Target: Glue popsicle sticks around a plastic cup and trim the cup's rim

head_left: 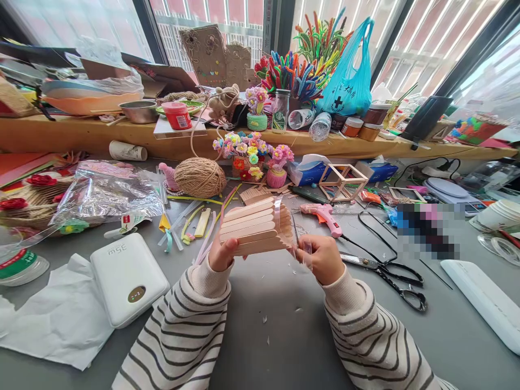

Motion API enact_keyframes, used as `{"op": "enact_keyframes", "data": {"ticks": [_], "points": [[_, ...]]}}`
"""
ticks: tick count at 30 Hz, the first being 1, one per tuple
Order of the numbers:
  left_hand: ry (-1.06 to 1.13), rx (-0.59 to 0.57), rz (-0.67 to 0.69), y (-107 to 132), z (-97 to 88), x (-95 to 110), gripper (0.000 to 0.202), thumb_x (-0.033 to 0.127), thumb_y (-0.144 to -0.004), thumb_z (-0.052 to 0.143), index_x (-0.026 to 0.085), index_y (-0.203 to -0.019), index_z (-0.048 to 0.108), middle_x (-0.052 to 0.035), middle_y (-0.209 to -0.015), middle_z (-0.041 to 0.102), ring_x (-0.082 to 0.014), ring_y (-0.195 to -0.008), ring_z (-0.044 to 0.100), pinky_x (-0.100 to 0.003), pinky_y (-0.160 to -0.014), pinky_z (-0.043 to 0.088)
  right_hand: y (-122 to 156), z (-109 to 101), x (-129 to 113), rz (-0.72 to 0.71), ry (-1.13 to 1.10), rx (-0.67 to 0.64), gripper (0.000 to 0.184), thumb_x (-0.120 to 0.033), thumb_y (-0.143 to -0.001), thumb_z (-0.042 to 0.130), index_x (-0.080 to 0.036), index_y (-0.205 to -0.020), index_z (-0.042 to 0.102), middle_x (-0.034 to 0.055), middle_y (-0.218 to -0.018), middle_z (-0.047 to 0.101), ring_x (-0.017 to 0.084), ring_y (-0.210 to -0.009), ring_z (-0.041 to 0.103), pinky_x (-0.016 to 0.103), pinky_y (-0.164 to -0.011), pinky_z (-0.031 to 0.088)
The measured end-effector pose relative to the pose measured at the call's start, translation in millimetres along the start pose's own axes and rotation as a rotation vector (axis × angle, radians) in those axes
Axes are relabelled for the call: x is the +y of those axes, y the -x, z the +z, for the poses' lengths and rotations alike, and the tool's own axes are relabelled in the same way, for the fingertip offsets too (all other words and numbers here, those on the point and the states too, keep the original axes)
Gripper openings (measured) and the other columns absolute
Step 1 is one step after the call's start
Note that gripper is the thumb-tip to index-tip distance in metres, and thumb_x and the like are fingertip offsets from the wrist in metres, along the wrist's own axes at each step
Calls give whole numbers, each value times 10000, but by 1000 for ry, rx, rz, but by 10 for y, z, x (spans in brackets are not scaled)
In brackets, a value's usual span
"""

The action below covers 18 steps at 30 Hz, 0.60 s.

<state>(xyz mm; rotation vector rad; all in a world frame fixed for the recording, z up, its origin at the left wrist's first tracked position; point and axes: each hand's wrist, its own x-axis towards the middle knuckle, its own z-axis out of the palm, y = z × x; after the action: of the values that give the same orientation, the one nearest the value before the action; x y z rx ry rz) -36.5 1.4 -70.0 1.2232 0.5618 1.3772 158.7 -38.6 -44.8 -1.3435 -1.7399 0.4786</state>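
Above the near middle of the table, my left hand (221,254) grips one end of a popsicle-stick holder (249,230), tilted on its side with its flared end toward the right. Its sticks stand side by side, and a band of clear tape (278,214) shows around the flared part. At that end my right hand (323,259) is closed, pinching a loose piece of clear tape (307,254) between thumb and fingers. Just beyond it lie a pink glue gun (323,216) and black-handled scissors (390,273).
A white power bank (129,279) and crumpled white paper (60,314) lie at the left. Behind are a twine ball (200,177), a wooden stick frame (343,183) and pipe-cleaner flowers (244,151). A white bar-shaped device (483,303) is at the right. The crowded ledge (162,142) runs along the back.
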Motion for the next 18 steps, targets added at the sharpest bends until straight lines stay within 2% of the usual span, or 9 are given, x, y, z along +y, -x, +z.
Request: {"op": "enact_keyframes", "data": {"ticks": [4, 8, 9, 11, 12, 14, 18], "points": [[73, -5, -5, -13, 51, 70, 670, 577, -541, 657, 203, -1087, 552, -60, -770, 655, -126, -419, 528, -181, -238, 350, -6, 7, -22, -51, 15, 54, 508, -513, -733, 494, -197, -398, 279, -51, -373, 302, 61, -392, 245, 227, -396, 220], [145, 12, -2, -12, 43, 30, 615, 574, -568, 647, 240, -1078, 570, -55, -856, 677, -151, -481, 578, -188, -252, 359, -8, 13, -28, -80, 28, 67, 487, -462, -743, 508, -194, -406, 279, -56, -377, 300, 57, -395, 240, 221, -403, 219], [140, 37, 17, -9, 38, 3, 634, 595, -578, 627, 237, -1097, 566, -63, -906, 676, -175, -548, 608, -215, -293, 407, -7, 17, -27, -81, 31, 67, 487, -458, -743, 511, -193, -407, 277, -58, -378, 295, 56, -395, 235, 221, -403, 217], [110, 109, 71, -3, 35, -48, 694, 649, -597, 568, 213, -1137, 551, -84, -1048, 645, -248, -802, 635, -309, -506, 528, -2, 29, -23, -79, 31, 62, 491, -459, -745, 511, -192, -407, 275, -59, -379, 290, 56, -395, 229, 220, -402, 212], [96, 136, 90, -1, 40, -65, 724, 671, -603, 543, 200, -1152, 542, -92, -1121, 613, -280, -942, 599, -357, -654, 537, 1, 37, -21, -76, 30, 58, 491, -460, -746, 512, -192, -406, 279, -59, -379, 293, 56, -395, 229, 220, -401, 212], [80, 159, 106, 3, 59, -75, 748, 681, -615, 521, 182, -1172, 525, -99, -1223, 546, -310, -1119, 493, -413, -875, 455, 9, 59, -18, -68, 25, 45, 486, -457, -748, 511, -190, -405, 295, -59, -379, 305, 55, -395, 236, 216, -402, 216], [55, 218, 173, -4, 96, -35, 703, 630, -653, 535, 217, -1216, 453, -83, -1204, 541, -298, -1127, 481, -446, -952, 368, 21, 99, -17, -49, 15, 22, 479, -453, -742, 519, -186, -403, 311, -58, -379, 316, 52, -396, 246, 210, -408, 221]]}}
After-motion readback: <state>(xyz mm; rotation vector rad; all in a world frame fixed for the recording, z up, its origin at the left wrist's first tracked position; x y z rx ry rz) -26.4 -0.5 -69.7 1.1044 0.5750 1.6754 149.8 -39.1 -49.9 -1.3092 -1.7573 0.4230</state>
